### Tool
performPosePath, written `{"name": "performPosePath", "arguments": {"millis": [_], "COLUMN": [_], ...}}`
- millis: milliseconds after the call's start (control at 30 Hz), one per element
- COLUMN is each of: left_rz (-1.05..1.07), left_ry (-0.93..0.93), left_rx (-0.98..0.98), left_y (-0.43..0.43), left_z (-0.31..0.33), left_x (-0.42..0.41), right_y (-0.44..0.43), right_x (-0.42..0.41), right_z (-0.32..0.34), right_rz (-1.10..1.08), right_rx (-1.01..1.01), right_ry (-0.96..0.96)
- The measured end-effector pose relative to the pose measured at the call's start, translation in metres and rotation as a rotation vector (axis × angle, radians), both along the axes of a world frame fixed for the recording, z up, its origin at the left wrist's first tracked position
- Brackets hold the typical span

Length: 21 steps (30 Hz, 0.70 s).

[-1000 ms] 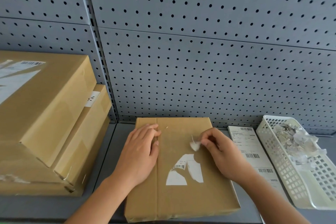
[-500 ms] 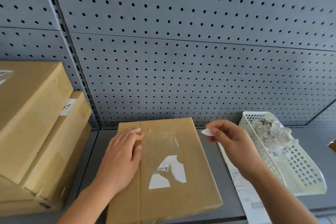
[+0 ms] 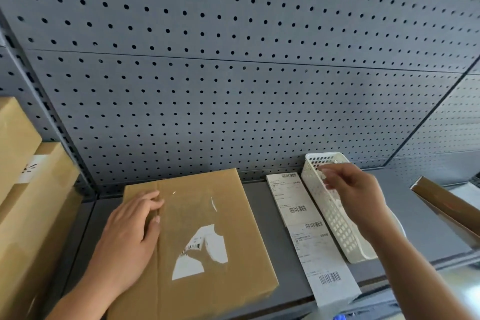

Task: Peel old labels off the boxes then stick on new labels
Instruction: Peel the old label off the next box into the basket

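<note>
From my feed, most of the view is a grey metal pegboard back wall (image 3: pixel 233 101), dotted with regular rows of small round holes, with a thin horizontal seam across it about a third of the way down. A grey slotted upright post (image 3: pixel 52 122) runs diagonally down its left side. On the right a dark seam slants away, and past it I see a second grey perforated panel (image 3: pixel 452 122). Below lies a flat grey metal shelf (image 3: pixel 415 223). A long white plastic basket with latticed walls (image 3: pixel 337 223) stands on that shelf, its far end close to the back wall. A small blue patch (image 3: pixel 340 317) shows at the bottom edge; I cannot tell what it is.
</note>
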<state>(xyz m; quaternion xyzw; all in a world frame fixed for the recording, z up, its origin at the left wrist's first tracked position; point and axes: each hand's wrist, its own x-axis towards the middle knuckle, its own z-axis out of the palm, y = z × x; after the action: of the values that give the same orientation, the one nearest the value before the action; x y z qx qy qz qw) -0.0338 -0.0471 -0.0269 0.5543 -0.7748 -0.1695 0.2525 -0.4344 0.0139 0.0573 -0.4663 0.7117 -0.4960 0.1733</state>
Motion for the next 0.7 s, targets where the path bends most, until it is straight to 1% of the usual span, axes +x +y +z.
{"name": "performPosePath", "arguments": {"millis": [133, 267, 467, 567, 700], "left_rz": [0.009, 0.003, 0.001, 0.001, 0.008], "left_ry": [0.0, -0.001, -0.016, -0.015, -0.016], "left_rx": [0.015, 0.022, 0.04, 0.038, 0.032], "left_y": [0.001, 0.002, 0.001, 0.002, 0.003], "left_z": [0.003, 0.004, 0.008, 0.009, 0.009], "left_x": [-0.001, -0.001, -0.001, -0.002, -0.003], "right_y": [0.0, -0.002, -0.01, -0.016, -0.019], "right_x": [-0.035, -0.052, -0.07, -0.078, -0.084], "right_z": [-0.007, -0.008, -0.015, -0.024, -0.039], "right_rz": [-0.133, -0.237, -0.283, -0.283, -0.27], "right_rx": [0.079, 0.056, 0.046, 0.083, 0.186], "right_ry": [0.253, 0.277, 0.49, 0.565, 0.633]}}
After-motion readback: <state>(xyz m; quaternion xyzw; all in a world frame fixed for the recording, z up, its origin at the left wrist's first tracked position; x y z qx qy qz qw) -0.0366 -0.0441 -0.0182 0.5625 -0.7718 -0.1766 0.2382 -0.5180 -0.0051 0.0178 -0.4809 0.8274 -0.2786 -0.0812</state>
